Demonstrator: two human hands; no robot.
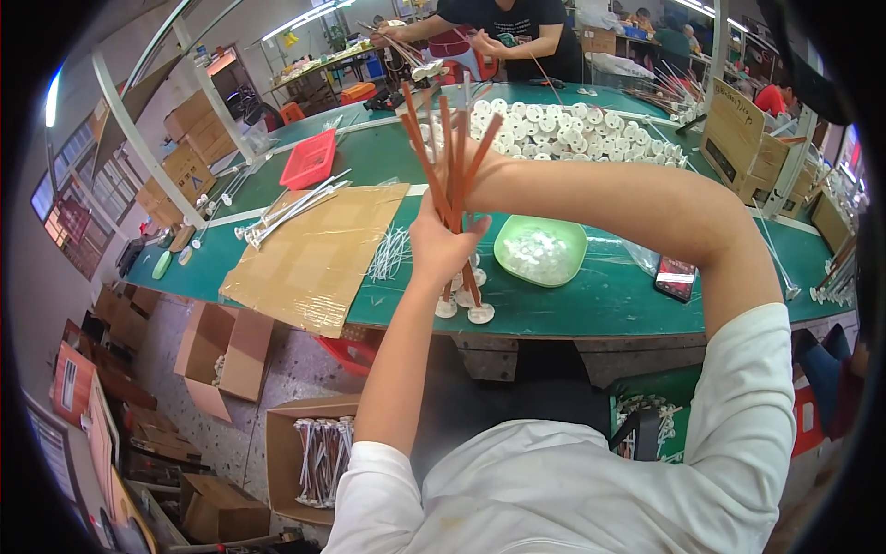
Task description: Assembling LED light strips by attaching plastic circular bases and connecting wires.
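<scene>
My left hand [443, 242] is closed around a bundle of brown rods [454, 189], held roughly upright and fanned apart at the top. White round discs [480, 314] sit at the rods' lower ends, by the front edge of the table. Reaching across from the right, my right hand [469, 159] is behind the upper part of the rods, which hide most of its fingers. Whether it grips anything cannot be made out. A pale green bowl [569, 266] with small white pieces stands to the right of the bundle.
Many white discs [568, 127] cover the back of the green table [609, 309]. Cardboard [309, 245], white rods [295, 208], thin white strips [389, 254] and a red tray [308, 159] lie leftward; a phone [675, 278] lies right. Another person [517, 23] holds rods across the table.
</scene>
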